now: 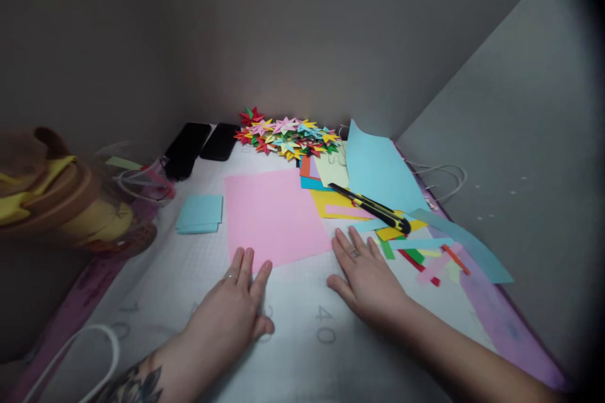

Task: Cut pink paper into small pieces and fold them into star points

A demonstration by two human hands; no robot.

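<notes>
Grip released on both sides: left hand (236, 302) and right hand (366, 274) lie palm-down, fingers extended. Left fingertips (246, 253) touch the pink sheet (274, 217)'s near edge.

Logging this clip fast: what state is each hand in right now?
Left hand: open, flat, holding nothing, fingertips at the pink sheet's near edge.
Right hand: open, palm down, holding nothing, fingertips by its near right corner.
</notes>
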